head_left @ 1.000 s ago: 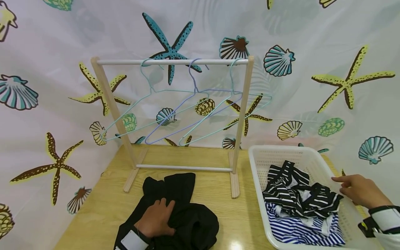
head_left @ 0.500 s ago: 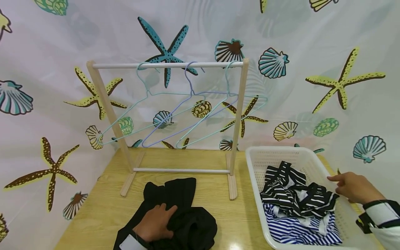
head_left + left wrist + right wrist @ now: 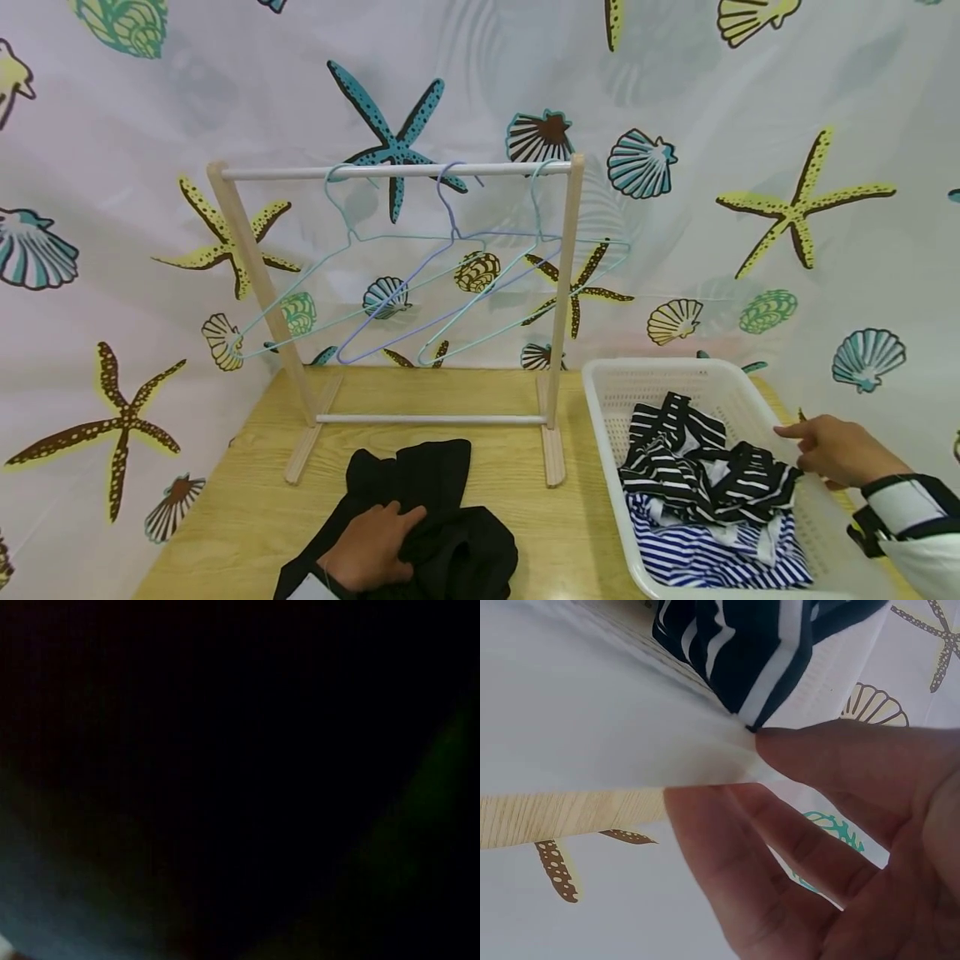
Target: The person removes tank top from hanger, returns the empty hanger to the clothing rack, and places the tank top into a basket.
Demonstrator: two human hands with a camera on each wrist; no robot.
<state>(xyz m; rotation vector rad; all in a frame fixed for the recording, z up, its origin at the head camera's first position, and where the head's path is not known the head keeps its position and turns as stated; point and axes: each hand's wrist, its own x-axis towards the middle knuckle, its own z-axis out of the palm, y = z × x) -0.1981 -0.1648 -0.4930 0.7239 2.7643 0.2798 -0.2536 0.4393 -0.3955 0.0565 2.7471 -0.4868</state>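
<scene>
In the head view my left hand [image 3: 369,546] rests on a crumpled black garment [image 3: 429,471] on the table's near side, its thumb spread apart from the fingers. The left wrist view is almost wholly dark and shows nothing clear. My right hand [image 3: 843,450] pinches the right rim of a white plastic basket [image 3: 600,433], thumb inside and fingers outside, as the right wrist view also shows. Inside the basket lie a black-and-white striped garment [image 3: 686,467] and, nearer me, a blue-and-white striped one [image 3: 705,554].
Behind the black garment stands a wooden clothes rack [image 3: 558,333] with a white top bar [image 3: 397,172]. From it hang two mint-green hangers [image 3: 288,292] and a purple hanger [image 3: 397,292]. A curtain [image 3: 465,75] printed with starfish and shells closes off the back of the wooden table [image 3: 225,517].
The head view has shifted, so the whole scene sits a little lower and further left. Both hands, the garments and the basket keep their places relative to one another.
</scene>
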